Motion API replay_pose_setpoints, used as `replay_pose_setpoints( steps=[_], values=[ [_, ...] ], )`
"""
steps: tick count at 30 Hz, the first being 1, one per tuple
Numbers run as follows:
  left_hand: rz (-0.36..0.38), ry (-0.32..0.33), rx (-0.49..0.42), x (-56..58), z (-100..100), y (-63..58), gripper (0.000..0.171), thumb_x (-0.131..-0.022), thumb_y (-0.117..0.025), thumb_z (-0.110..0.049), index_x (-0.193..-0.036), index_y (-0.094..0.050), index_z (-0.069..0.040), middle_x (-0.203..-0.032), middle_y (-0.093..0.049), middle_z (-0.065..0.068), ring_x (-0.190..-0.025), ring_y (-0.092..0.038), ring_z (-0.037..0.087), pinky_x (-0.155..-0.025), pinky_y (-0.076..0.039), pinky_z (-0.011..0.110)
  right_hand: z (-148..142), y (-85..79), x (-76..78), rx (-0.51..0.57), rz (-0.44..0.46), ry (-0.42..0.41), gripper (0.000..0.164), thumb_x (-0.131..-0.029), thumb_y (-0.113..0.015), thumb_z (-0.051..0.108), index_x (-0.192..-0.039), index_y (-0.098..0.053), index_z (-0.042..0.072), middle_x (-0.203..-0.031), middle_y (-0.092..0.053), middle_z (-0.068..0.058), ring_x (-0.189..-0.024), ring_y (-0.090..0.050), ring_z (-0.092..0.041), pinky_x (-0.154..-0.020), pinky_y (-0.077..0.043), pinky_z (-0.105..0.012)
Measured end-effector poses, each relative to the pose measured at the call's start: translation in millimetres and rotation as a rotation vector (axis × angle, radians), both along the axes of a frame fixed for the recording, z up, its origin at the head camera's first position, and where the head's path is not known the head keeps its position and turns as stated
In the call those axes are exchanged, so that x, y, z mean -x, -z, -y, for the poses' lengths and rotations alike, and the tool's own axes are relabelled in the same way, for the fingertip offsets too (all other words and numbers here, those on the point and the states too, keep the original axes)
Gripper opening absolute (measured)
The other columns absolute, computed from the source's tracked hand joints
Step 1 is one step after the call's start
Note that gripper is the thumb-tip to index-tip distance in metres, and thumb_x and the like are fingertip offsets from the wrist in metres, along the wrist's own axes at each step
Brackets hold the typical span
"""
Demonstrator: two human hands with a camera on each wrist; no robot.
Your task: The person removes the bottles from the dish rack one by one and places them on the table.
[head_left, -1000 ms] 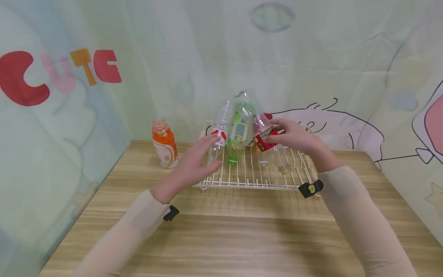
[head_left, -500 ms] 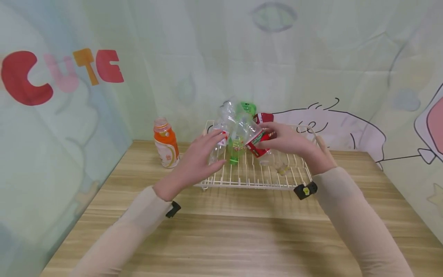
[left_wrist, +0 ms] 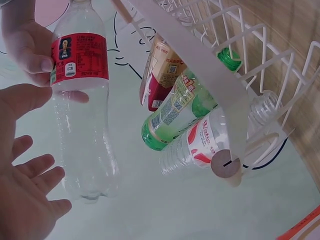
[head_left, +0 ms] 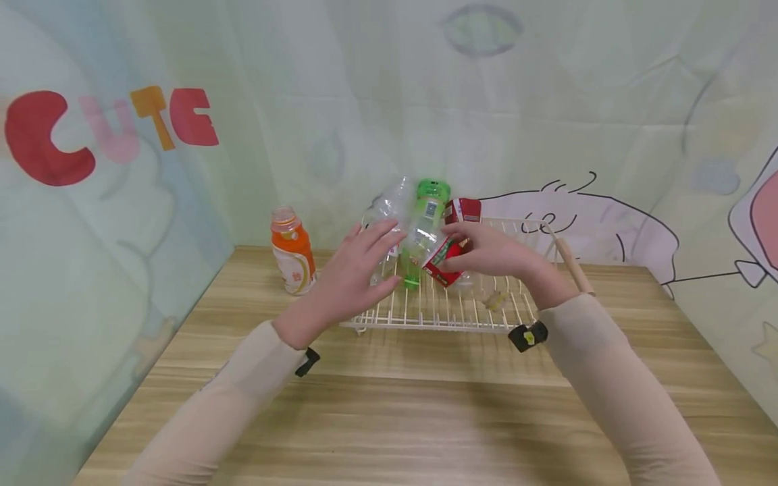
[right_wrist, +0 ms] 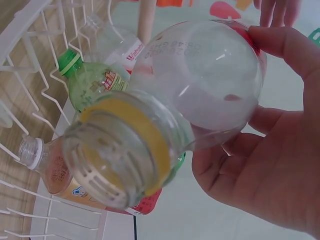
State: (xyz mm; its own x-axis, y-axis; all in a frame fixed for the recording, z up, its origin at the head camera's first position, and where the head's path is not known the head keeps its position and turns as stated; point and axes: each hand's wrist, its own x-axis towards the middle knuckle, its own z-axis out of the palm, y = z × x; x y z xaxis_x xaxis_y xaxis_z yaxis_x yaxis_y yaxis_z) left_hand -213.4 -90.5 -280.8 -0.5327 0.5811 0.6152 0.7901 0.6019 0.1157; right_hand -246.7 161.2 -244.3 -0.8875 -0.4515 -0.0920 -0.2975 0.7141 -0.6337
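Note:
My right hand [head_left: 495, 251] grips a clear plastic bottle [head_left: 446, 262] with a red label, pinching it around that label. In the right wrist view its uncapped neck [right_wrist: 122, 150], with a yellow ring, points toward the camera. My left hand [head_left: 346, 273] is spread beside the bottle, fingers loosely extended and holding nothing; the left wrist view has its fingertips [left_wrist: 42, 165] near the lower body. Behind, a white wire rack [head_left: 437, 327] carries a clear bottle with a red-and-white label [left_wrist: 202, 142], a green bottle [left_wrist: 175, 107] and a tan-and-red bottle [left_wrist: 162, 70], necks down.
An orange-and-white bottle [head_left: 293, 253] stands on the wooden table [head_left: 389, 418], left of the rack. Wooden rods, one at the rack's right side [head_left: 573, 266], lean outward. A printed curtain [head_left: 340, 101] hangs close behind the rack.
My right hand has moved left with the red-labelled bottle, whose base end has swung left and down toward my left hand. The left hand has shifted slightly right and up.

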Motion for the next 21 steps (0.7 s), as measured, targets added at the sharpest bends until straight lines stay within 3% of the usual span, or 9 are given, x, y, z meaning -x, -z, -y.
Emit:
replay_pose_setpoints(
  steps=[15,21],
  values=[
    [-0.127,0.012,0.089,1.8,-0.8,0.8,0.057,-0.082,-0.074,-0.019,-0.132,-0.051,-0.004,-0.141,-0.048,0.017,-0.132,-0.042,0.031,-0.114,-0.021,0.058,15.4,0.4,-5.9,-0.06,-0.008,-0.075,0.067,-0.085,-0.069,0.023,-0.144,-0.042,0.009,-0.129,-0.055,-0.014,-0.098,-0.056,-0.025,-0.08,-0.054,-0.034],
    [-0.138,-0.027,0.16,2.6,0.3,3.3,0.062,-0.08,-0.076,-0.02,-0.135,-0.05,-0.006,-0.144,-0.046,0.016,-0.136,-0.04,0.032,-0.116,-0.017,0.058,22.3,-0.5,-7.9,-0.068,-0.02,-0.119,0.068,-0.083,-0.069,0.021,-0.144,-0.042,0.009,-0.125,-0.056,-0.012,-0.094,-0.055,-0.023,-0.078,-0.051,-0.033]
  ],
)
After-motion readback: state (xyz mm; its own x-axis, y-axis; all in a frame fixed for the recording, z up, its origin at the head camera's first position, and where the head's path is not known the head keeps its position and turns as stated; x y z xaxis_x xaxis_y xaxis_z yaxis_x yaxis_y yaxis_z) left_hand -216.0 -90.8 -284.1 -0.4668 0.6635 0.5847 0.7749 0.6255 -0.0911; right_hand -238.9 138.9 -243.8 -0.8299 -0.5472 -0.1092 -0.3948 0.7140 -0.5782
